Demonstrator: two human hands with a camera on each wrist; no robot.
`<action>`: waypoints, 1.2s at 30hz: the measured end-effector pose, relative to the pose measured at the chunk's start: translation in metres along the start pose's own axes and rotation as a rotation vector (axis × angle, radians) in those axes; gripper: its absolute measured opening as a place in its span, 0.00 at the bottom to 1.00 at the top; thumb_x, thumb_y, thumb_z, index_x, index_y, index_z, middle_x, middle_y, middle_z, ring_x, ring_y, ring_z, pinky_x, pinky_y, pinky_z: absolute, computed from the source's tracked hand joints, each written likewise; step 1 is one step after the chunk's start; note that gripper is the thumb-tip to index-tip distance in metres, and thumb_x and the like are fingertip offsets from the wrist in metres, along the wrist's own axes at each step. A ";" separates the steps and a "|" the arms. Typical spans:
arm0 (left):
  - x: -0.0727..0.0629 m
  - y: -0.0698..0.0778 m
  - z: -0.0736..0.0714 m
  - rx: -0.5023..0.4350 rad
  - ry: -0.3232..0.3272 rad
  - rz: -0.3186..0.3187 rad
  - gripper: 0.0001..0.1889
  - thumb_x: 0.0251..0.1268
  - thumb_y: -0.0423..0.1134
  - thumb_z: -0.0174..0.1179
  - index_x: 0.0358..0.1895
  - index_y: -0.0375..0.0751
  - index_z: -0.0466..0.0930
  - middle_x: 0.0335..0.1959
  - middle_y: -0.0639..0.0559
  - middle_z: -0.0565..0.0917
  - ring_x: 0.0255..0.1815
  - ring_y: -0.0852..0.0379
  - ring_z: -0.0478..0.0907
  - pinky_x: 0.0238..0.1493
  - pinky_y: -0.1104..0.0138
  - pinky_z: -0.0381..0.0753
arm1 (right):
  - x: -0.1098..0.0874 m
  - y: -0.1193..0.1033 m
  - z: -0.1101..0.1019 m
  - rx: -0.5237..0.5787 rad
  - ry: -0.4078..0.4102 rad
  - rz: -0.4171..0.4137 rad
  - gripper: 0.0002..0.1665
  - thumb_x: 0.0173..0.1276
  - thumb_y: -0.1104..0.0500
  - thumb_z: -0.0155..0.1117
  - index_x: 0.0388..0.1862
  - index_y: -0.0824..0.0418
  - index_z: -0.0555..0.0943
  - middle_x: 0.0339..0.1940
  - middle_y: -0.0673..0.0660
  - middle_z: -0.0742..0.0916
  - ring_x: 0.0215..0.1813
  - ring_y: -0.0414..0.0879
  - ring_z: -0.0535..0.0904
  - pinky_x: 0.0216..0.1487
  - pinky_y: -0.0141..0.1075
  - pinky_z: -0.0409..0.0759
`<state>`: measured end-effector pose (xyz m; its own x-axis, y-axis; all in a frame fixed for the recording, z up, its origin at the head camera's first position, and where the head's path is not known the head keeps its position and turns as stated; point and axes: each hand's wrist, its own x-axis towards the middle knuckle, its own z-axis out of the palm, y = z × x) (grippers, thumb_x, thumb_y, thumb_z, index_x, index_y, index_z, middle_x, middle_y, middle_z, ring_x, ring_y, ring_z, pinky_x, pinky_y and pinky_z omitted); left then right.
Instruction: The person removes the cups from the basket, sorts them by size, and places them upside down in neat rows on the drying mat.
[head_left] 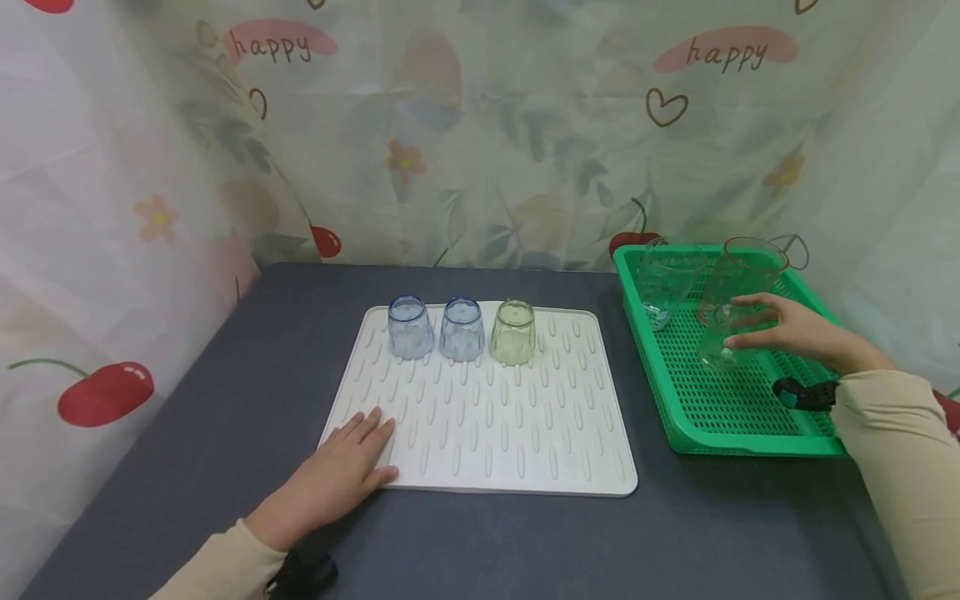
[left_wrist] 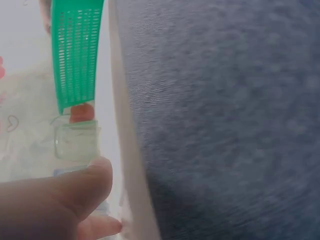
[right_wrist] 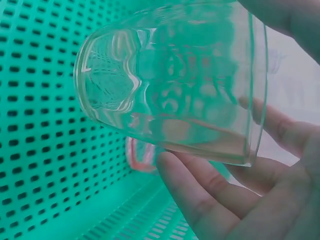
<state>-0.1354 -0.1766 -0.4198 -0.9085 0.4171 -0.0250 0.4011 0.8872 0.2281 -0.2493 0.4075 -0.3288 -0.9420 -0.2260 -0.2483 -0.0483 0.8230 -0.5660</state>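
Note:
My right hand (head_left: 798,333) reaches into the green basket (head_left: 667,417), fingers and thumb around the rim end of a drinking glass (right_wrist: 165,85). That glass has a faint green tint, and its base is close over the basket floor. On the white drying mat (head_left: 480,433), my left hand (head_left: 337,475) rests with fingers spread at the front left corner. Two blue glasses (head_left: 410,332) (head_left: 462,333) and one yellow-green glass (head_left: 513,335) stand upside down in a row along the mat's back edge.
Toward the back of the basket stand a clear tumbler (head_left: 670,279) and a glass mug (head_left: 738,271) with a reddish rim and a handle. Dark grey cloth (head_left: 525,542) covers the table. Printed curtains (head_left: 480,125) enclose its back and sides.

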 end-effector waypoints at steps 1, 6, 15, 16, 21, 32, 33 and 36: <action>0.000 0.000 -0.002 0.002 0.009 0.005 0.32 0.65 0.48 0.61 0.66 0.30 0.70 0.68 0.29 0.67 0.69 0.30 0.63 0.65 0.40 0.64 | 0.000 -0.003 0.000 0.002 0.005 0.000 0.51 0.69 0.45 0.62 0.78 0.65 0.47 0.67 0.78 0.68 0.64 0.73 0.68 0.54 0.63 0.72; 0.004 0.001 -0.010 0.027 0.079 0.016 0.29 0.64 0.47 0.63 0.62 0.29 0.73 0.64 0.27 0.70 0.66 0.30 0.67 0.64 0.44 0.68 | -0.002 -0.016 -0.003 0.015 0.025 -0.004 0.52 0.69 0.45 0.62 0.78 0.64 0.45 0.68 0.77 0.68 0.64 0.73 0.68 0.55 0.64 0.71; 0.008 0.005 -0.036 -0.096 0.106 -0.051 0.28 0.68 0.48 0.59 0.66 0.34 0.70 0.68 0.31 0.67 0.69 0.32 0.63 0.64 0.42 0.66 | -0.009 -0.047 -0.001 0.016 0.075 -0.035 0.52 0.69 0.45 0.62 0.79 0.61 0.45 0.68 0.74 0.68 0.65 0.69 0.69 0.55 0.60 0.73; 0.008 0.006 -0.039 -0.103 0.112 -0.052 0.28 0.69 0.48 0.58 0.66 0.35 0.70 0.69 0.31 0.67 0.70 0.32 0.63 0.64 0.41 0.66 | -0.010 -0.052 -0.001 0.023 0.086 -0.037 0.53 0.69 0.44 0.62 0.79 0.62 0.44 0.69 0.74 0.68 0.65 0.69 0.69 0.55 0.60 0.73; 0.007 0.013 -0.048 -0.135 0.117 -0.068 0.29 0.69 0.49 0.58 0.68 0.37 0.68 0.71 0.34 0.65 0.72 0.34 0.60 0.66 0.41 0.65 | -0.014 -0.074 -0.001 0.077 0.142 -0.040 0.55 0.68 0.43 0.62 0.79 0.63 0.42 0.70 0.73 0.67 0.65 0.67 0.70 0.57 0.59 0.73; 0.005 0.037 -0.061 -0.265 0.225 -0.022 0.33 0.69 0.46 0.59 0.74 0.43 0.59 0.72 0.44 0.66 0.72 0.45 0.64 0.67 0.47 0.67 | -0.029 -0.123 0.013 0.151 0.257 -0.064 0.56 0.65 0.43 0.66 0.78 0.59 0.44 0.72 0.65 0.69 0.66 0.60 0.71 0.42 0.33 0.78; 0.005 0.040 -0.062 -0.285 0.246 -0.013 0.34 0.69 0.46 0.59 0.74 0.44 0.58 0.72 0.45 0.66 0.72 0.46 0.64 0.66 0.47 0.68 | -0.030 -0.127 0.016 0.166 0.264 -0.070 0.55 0.65 0.43 0.66 0.78 0.59 0.45 0.72 0.64 0.69 0.67 0.60 0.70 0.45 0.36 0.78; 0.005 0.047 -0.063 -0.325 0.317 0.020 0.35 0.68 0.43 0.60 0.75 0.47 0.57 0.72 0.46 0.66 0.72 0.47 0.64 0.65 0.46 0.69 | -0.033 -0.140 0.026 0.202 0.282 -0.098 0.54 0.63 0.44 0.68 0.76 0.59 0.48 0.71 0.61 0.71 0.69 0.59 0.69 0.55 0.47 0.76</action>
<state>-0.1283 -0.1456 -0.3477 -0.9124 0.3077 0.2698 0.4071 0.7504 0.5208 -0.2027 0.2865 -0.2621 -0.9921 -0.1228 0.0250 -0.1023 0.6783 -0.7276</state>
